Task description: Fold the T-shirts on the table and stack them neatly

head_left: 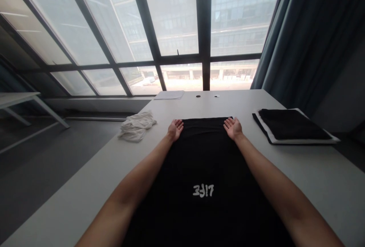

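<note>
A black garment [205, 159] lies spread lengthwise on the white table [182, 106], its near part running out of the bottom of the view. White lettering [203, 190] reading "LIFE" appears upside down on it. At the garment's far left corner is my left hand [175, 129], palm up, fingers stretched out over the cloth's edge. My right hand [233, 127] mirrors it at the far right corner, also palm up with fingers extended. Both hands touch the fabric's sides, and neither is closed around it.
A crumpled white cloth [137, 126] lies on the table's left edge. To the right sits a stack of folded black and white garments [295, 124]. White sheets [169, 95] rest at the far edge, near two round holes [198, 96]. Windows and a dark curtain [288, 45] stand behind.
</note>
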A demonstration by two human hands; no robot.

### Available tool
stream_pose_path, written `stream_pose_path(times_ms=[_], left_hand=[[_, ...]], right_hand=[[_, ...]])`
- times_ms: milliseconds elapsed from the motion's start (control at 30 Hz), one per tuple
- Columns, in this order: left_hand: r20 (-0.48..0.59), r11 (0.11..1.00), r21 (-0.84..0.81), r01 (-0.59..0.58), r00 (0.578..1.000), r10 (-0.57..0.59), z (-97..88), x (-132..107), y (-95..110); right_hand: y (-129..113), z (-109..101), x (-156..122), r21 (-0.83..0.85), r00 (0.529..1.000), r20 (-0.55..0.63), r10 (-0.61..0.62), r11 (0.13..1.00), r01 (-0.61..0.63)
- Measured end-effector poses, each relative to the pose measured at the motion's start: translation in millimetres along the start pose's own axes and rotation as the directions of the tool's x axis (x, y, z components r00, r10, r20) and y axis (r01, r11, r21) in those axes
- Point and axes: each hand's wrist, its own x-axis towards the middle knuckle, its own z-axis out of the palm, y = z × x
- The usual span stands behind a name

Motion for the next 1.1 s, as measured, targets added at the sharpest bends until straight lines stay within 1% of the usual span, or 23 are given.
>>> stream_pose_path(times_ms=[100,167,200,233,267,333,400,433,467,500,533,600,633,667,700,733,767,833,900,967,1000,1033,1100], left_hand=[[0.126,0.997,0.022,0.072,0.989,-0.074,26.6,0.5,-37.8],[0.141,0.991,0.046,0.122,0.982,-0.127,36.9,5.2,-56.4],[0.129,0.989,0.053,0.134,0.982,-0.14,37.3,9.8,-57.9],[0.107,0.989,0.056,0.135,0.984,-0.14,34.6,15.6,-53.6],[0.078,0.991,0.056,0.125,0.989,-0.129,29.6,22.2,-44.1],[0.009,0.996,0.049,0.077,0.997,-0.078,17.1,35.4,-16.5],[-0.039,0.999,0.042,0.022,0.999,-0.02,10.2,43.9,7.2],[-0.042,0.999,0.039,-0.001,0.999,0.003,11.0,45.3,12.4],[-0.027,0.999,0.035,-0.018,0.999,0.019,14.9,44.5,11.5],[0.004,0.999,0.031,-0.025,1.0,0.025,21.6,41.8,4.4],[0.046,0.999,0.028,-0.023,0.999,0.022,30.1,37.6,-8.0],[0.141,1.0,0.029,0.009,0.99,-0.013,47.8,26.9,-41.5],[0.169,0.999,0.035,0.027,0.985,-0.032,54.5,22.0,-57.8],[0.178,0.999,0.038,0.034,0.983,-0.041,58.4,18.4,-70.7],[0.171,0.998,0.043,0.037,0.984,-0.044,59.0,16.7,-78.3],[0.147,0.998,0.049,0.033,0.988,-0.04,56.2,17.0,-79.7],[0.109,0.998,0.055,0.02,0.994,-0.026,50.4,19.3,-74.8],[0.009,0.997,0.075,-0.028,1.0,0.028,33.2,28.1,-50.4],[-0.085,0.989,0.105,-0.103,0.99,0.113,16.3,37.4,-19.4],[-0.123,0.975,0.147,-0.166,0.975,0.185,7.4,41.8,1.5],[-0.113,0.967,0.171,-0.188,0.971,0.209,6.8,41.2,4.9],[-0.081,0.959,0.196,-0.203,0.972,0.222,8.4,38.5,3.0],[0.027,0.945,0.249,-0.211,0.977,0.211,15.2,27.4,-13.4]], right_hand=[[33.9,26.9,0.6,-0.045,0.983,0.121,0.138,0.99,-0.133],[51.2,36.8,2.1,-0.088,0.961,0.159,0.225,0.973,-0.213],[53.1,37.1,4.8,-0.097,0.958,0.158,0.241,0.969,-0.228],[49.6,34.4,9.0,-0.096,0.96,0.145,0.237,0.97,-0.225],[41.4,29.4,14.4,-0.085,0.969,0.123,0.214,0.975,-0.205],[17.0,16.8,27.1,-0.052,0.989,0.059,0.137,0.99,-0.134],[-4.8,8.2,37.3,-0.022,0.999,-0.002,0.054,0.998,-0.054],[-10.1,7.5,40.0,-0.012,1.0,-0.016,0.023,1.0,-0.024],[-10.4,9.6,40.6,-0.004,1.0,-0.014,0.005,1.0,-0.005],[-5.4,14.2,39.2,0.0,1.0,0.004,0.001,1.0,-0.001],[4.1,20.7,36.0,-0.003,0.999,0.045,0.019,1.0,-0.019],[30.5,34.8,26.8,-0.027,0.985,0.148,0.092,0.996,-0.089],[43.4,40.3,22.2,-0.056,0.966,0.213,0.147,0.989,-0.138],[53.4,43.4,18.6,-0.069,0.959,0.23,0.168,0.985,-0.156],[59.1,43.7,16.5,-0.081,0.954,0.235,0.184,0.982,-0.169],[59.4,41.1,16.2,-0.084,0.959,0.22,0.179,0.983,-0.165],[54.5,35.9,17.7,-0.079,0.97,0.186,0.159,0.986,-0.146],[32.6,21.3,24.9,-0.063,0.99,0.107,0.092,0.994,-0.085],[6.1,7.8,34.0,-0.047,1.0,0.022,0.001,0.999,0.0],[-10.8,2.1,39.8,-0.042,0.996,-0.036,-0.076,0.996,0.074],[-12.8,3.0,40.3,-0.044,0.994,-0.044,-0.098,0.994,0.096],[-10.2,6.3,38.9,-0.048,0.994,-0.034,-0.104,0.994,0.102],[6.6,17.5,31.5,-0.059,0.997,0.026,-0.076,0.995,0.077]])
